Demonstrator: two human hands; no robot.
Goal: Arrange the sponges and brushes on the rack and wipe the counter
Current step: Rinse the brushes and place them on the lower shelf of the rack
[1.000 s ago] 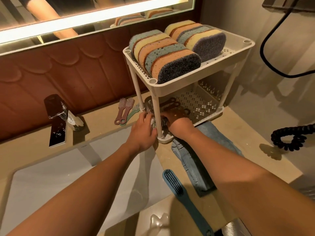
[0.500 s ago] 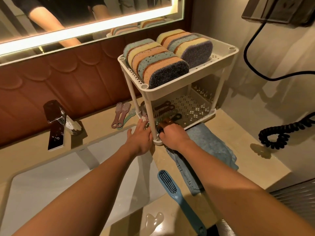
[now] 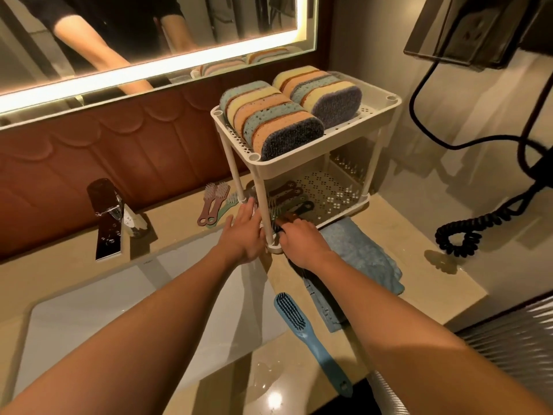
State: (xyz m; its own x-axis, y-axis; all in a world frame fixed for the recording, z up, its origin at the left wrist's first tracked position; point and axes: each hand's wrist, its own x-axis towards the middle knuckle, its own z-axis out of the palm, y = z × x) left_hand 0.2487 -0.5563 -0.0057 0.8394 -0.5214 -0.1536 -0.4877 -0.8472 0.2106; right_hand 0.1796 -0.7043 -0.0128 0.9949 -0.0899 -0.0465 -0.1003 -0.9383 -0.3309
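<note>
Head view: little has changed since half a second ago. Your left hand (image 3: 244, 235) stays flat, fingers straight, beside the rack (image 3: 380, 115)'s near post. Your right hand (image 3: 299, 238) still grips a brush (image 3: 288, 217) at the lower shelf's near edge. Sponges (image 3: 269, 121) fill the top shelf. Small brushes (image 3: 214, 205) lie to the left on the counter (image 3: 404, 235), a blue brush (image 3: 311, 330) lies near you, and a blue cloth (image 3: 365, 256) sits just right of your wrist.

A mirror (image 3: 134, 31) edged by a glowing light strip (image 3: 149, 70) fills the upper left of the frame, above a brown scalloped wall panel (image 3: 89, 157). At left, a chrome faucet (image 3: 109, 220) overhangs a white sink (image 3: 104, 319) set in the beige counter (image 3: 398, 235). At upper right, a dark wall unit (image 3: 466, 28) trails a coiled black cord (image 3: 466, 232).
</note>
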